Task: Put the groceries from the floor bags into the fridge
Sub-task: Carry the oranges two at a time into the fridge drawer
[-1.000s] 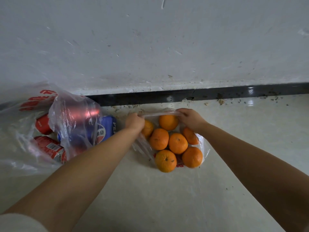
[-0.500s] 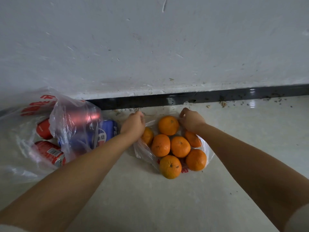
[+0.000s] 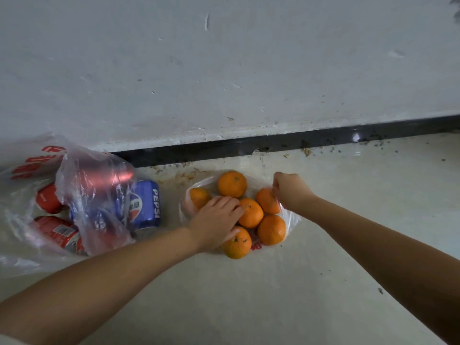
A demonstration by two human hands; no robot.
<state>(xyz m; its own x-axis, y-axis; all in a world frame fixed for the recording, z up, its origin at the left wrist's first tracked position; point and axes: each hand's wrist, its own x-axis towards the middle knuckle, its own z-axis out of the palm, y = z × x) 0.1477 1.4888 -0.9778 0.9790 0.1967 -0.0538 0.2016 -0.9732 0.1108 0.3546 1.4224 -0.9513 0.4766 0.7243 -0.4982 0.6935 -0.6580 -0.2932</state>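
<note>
The oranges lay in a loose heap inside a clear plastic bag on the floor, close to the dark baseboard at the foot of the wall. Your left hand reached in over the heap with its fingers spread and fairly straight, resting on the middle fruit; it had not curled round any orange that I could see. Your right hand was at the far right side of the heap, fingers curled and pinching the bag's rim there, it seemed, to hold the mouth open. To the left, near but apart, a second bag held a blue Pepsi can and several red cans. No fridge was in view. The risk, as I judge it, was rolling: the nearest orange sat at the bag's low open edge, and a push from your left palm could have sent it out across the smooth floor. Pulling harder on the thin rim might also have tipped the heap or torn the film. Taking one fruit from the middle could have unsettled its neighbours.
</note>
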